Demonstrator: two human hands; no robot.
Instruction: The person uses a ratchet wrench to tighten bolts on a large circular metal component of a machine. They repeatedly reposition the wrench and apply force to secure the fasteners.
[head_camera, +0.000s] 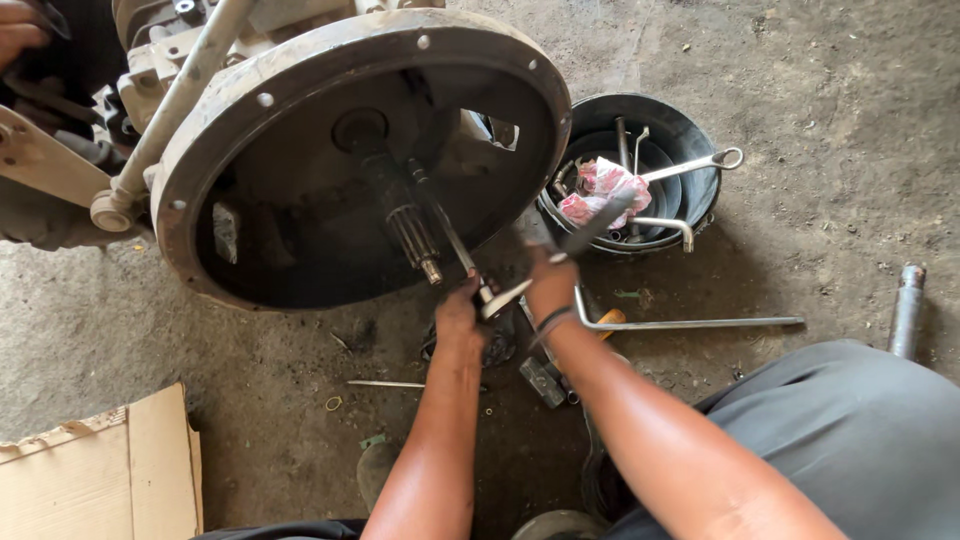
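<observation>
Long socket extension bar (447, 232) runs from deep inside the bell housing (300, 110) down to the near middle, so the left hand (460, 315) has its fingers closed round its near end to steady it. The right hand (550, 283) has its fingers wrapped around the ratchet handle (590, 228), sticking out sideways for leverage. The splined shaft (412, 238) sits just left of the bar and crowds it; a black tub (690, 125) of wrenches is far right on the dirt floor (830, 90), an L-shaped wrench (690, 323) just beside the right wrist.

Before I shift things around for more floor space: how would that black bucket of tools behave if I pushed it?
The black bucket probably feels heavy, since metal tools fill it. It would likely scrape over the rough floor rather than slide. Handles overhanging its rim might snag or tip out.
</observation>
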